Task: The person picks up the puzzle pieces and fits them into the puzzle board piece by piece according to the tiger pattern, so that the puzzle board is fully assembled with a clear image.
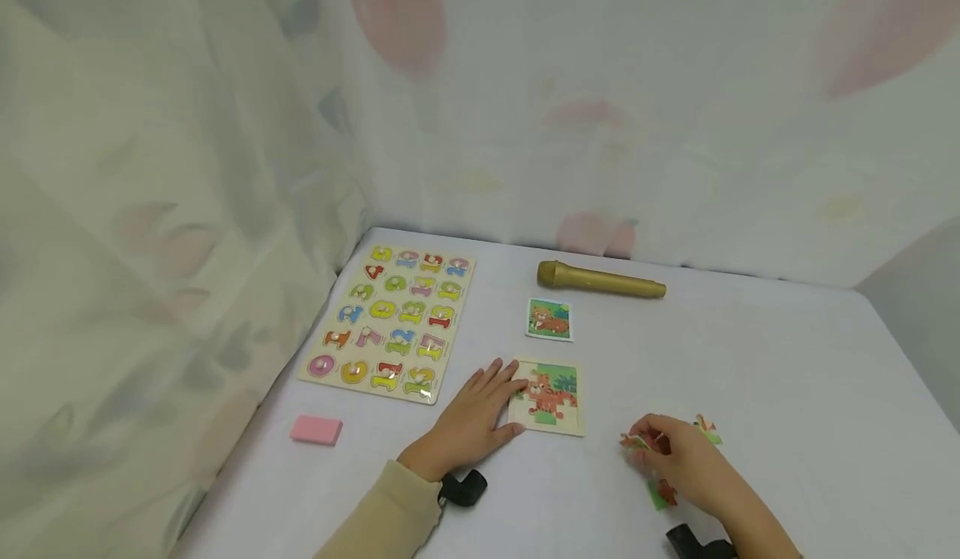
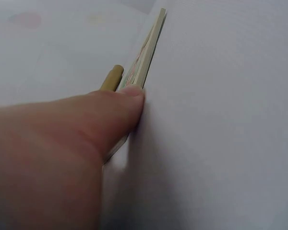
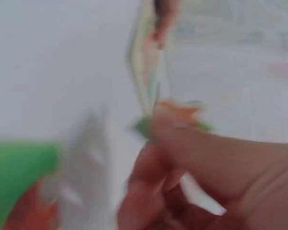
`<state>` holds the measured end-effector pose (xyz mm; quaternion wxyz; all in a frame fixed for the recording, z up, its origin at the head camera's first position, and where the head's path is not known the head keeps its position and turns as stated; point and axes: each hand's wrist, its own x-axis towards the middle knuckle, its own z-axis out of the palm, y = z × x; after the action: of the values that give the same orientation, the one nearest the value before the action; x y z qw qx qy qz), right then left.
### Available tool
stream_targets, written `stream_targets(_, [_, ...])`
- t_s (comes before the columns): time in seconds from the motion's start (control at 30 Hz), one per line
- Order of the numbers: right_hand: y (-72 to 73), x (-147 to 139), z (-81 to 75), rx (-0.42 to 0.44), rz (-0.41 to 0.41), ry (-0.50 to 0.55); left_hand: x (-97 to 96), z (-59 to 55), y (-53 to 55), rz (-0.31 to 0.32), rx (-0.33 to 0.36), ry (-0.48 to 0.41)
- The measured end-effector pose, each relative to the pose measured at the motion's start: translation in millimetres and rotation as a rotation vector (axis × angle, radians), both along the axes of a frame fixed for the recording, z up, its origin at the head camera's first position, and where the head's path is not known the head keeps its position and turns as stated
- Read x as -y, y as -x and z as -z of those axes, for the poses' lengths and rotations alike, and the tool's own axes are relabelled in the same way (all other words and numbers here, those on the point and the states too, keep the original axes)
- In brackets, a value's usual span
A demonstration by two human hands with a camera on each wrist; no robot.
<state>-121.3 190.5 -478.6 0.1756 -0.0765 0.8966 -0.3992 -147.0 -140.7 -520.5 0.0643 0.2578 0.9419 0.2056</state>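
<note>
Right hand: the fingers of the right hand (image 1: 678, 459) pinch a small orange-and-green printed jigsaw piece (image 1: 636, 441) between thumb and fingertips, above the table.
Left hand: the left hand (image 1: 472, 417) lies palm down with fingers extended and spread, gripping nothing; fingertips rest on the left side of a square pale-wood puzzle tray (image 1: 555, 432), and the thumb touches its edge.
Puzzle tray: flat on the white-covered table (image 1: 787, 376), between the two hands; partly filled with joined pieces showing an orange striped tiger on green; bare wood shows at the left side and lower right.
Loose jigsaw pieces: one orange-and-green piece (image 1: 707, 431) lies just beyond the right hand; one brown-orange and green piece (image 1: 660, 495) lies on its near side.
Picture card: a small white-bordered card with a tiger picture (image 1: 550, 320) lies beyond the tray, apart from it.
Microphone: a gold microphone-shaped object (image 1: 600, 279) lies crosswise near the rear of the table, beyond the card.
Number board: a pale rectangular board with coloured numerals (image 1: 450, 334) lies to the left of the card.
Block: a pink rectangular block (image 1: 316, 430) lies near the number board's near edge, not touching it.
Right wrist view: blurred; fine print unreadable.
</note>
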Motion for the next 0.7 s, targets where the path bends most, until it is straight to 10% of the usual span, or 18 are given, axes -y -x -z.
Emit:
stream_targets(0.3, [29.8,40.5,-11.7,-0.090,0.083,0.193,-1.2,0.6,-0.6,-0.022,0.014,-0.008])
stream_targets(0.7, [73.0,84.6,-6.5,-0.164,-0.049,0.026,-2.7,0.1,-0.7,-0.043,0.014,-0.006])
